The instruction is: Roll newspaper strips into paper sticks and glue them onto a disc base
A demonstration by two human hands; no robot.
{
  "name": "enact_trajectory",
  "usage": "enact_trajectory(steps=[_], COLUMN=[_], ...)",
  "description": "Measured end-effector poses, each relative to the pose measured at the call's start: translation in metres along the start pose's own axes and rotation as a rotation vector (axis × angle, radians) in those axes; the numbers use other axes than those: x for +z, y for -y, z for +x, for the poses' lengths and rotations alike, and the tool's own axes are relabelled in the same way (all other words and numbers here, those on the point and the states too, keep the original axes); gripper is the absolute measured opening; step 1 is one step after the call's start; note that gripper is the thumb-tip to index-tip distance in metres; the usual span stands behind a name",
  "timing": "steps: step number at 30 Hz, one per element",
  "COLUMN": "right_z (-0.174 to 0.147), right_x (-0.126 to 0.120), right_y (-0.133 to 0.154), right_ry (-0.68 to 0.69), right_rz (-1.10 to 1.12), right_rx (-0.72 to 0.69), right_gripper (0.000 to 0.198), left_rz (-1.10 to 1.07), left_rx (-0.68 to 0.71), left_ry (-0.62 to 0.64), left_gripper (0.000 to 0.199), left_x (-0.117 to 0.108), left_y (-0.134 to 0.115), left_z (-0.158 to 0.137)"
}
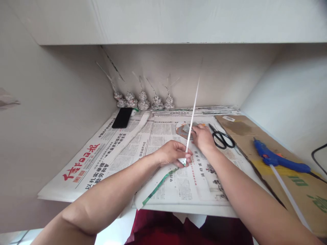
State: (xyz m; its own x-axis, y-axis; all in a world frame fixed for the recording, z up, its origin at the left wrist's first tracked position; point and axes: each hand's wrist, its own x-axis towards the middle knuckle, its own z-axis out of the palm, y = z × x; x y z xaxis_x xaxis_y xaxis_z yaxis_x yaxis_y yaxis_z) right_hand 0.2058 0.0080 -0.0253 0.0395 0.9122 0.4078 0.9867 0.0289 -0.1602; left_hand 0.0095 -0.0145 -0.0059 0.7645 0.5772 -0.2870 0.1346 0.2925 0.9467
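My left hand [176, 154] pinches the lower end of a thin white rolled paper stick [193, 117]. The stick leans upward, its far tip thin and blurred. From that pinched end a paper strip with a green edge [159, 183] trails down to the front of the newspaper. My right hand [203, 136] rests its bent fingers on a brown and grey smeared patch [182, 129], apart from the stick. I see nothing held in it. Just right of it lie black-handled scissors [222, 139].
Newspaper [125, 153] covers the worktop. At the back stand several small woven paper gourd shapes [143, 101] beside a row of paper sticks [204, 111]. A black phone [122, 118] lies left. On cardboard [237, 131] at right rests a blue glue gun [281, 160]. An overhanging panel [163, 23] spans above.
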Motion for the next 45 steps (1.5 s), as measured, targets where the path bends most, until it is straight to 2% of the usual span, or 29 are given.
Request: enact_trajectory(steps=[6,11,16,21,23,26,29,31,32,34,36,37,39,43,45], right_z=[0.01,0.023,0.027,0.023,0.021,0.02,0.021,0.021,0.021,0.02,0.019,0.018,0.017,0.018,0.018], right_x=[-0.003,-0.003,0.002,0.006,0.003,-0.006,-0.019,-0.028,-0.032,-0.039,-0.042,-0.042,-0.039,-0.031,-0.03], right_y=[0.003,0.0,0.002,-0.002,-0.004,-0.002,0.008,0.016,0.02,0.023,0.023,0.023,0.021,0.018,0.017], right_ry=[-0.02,-0.015,-0.032,-0.047,-0.062,-0.148,-0.24,-0.166,-0.052,0.281,0.574,0.652,0.682,0.603,0.584], right_rz=[-0.038,-0.054,-0.048,-0.013,0.051,0.236,0.493,0.766,0.925,1.213,1.387,1.434,1.478,1.454,1.448], right_rx=[0.059,0.11,0.088,0.037,0.007,-0.011,0.048,0.144,0.193,0.244,0.218,0.203,0.216,0.323,0.324], right_gripper=[0.035,0.044,0.048,0.04,0.04,0.054,0.063,0.062,0.059,0.05,0.042,0.038,0.031,0.027,0.027], left_rz=[-0.027,-0.015,0.0,-0.009,-0.015,-0.021,-0.027,-0.031,-0.033,-0.034,-0.031,-0.028,-0.022,-0.024,-0.023], left_rx=[0.024,0.03,0.033,0.024,0.014,0.012,0.023,0.027,0.025,0.027,0.032,0.035,0.04,0.024,0.016], left_ry=[0.011,0.011,0.0,-0.022,-0.037,-0.063,-0.084,-0.1,-0.107,-0.112,-0.103,-0.095,-0.08,-0.074,-0.074], left_gripper=[0.038,0.038,0.041,0.043,0.042,0.04,0.038,0.037,0.037,0.038,0.039,0.039,0.04,0.041,0.041], left_x=[0.0,-0.001,-0.004,-0.006,-0.006,-0.007,-0.008,-0.009,-0.009,-0.01,-0.01,-0.01,-0.011,-0.011,-0.011], left_y=[0.002,0.004,0.004,0.001,-0.001,-0.004,-0.005,-0.006,-0.006,-0.005,-0.004,-0.004,-0.003,-0.003,-0.003], left_z=[0.002,0.004,0.005,0.005,0.004,0.004,0.004,0.004,0.004,0.005,0.005,0.005,0.005,0.005,0.004])
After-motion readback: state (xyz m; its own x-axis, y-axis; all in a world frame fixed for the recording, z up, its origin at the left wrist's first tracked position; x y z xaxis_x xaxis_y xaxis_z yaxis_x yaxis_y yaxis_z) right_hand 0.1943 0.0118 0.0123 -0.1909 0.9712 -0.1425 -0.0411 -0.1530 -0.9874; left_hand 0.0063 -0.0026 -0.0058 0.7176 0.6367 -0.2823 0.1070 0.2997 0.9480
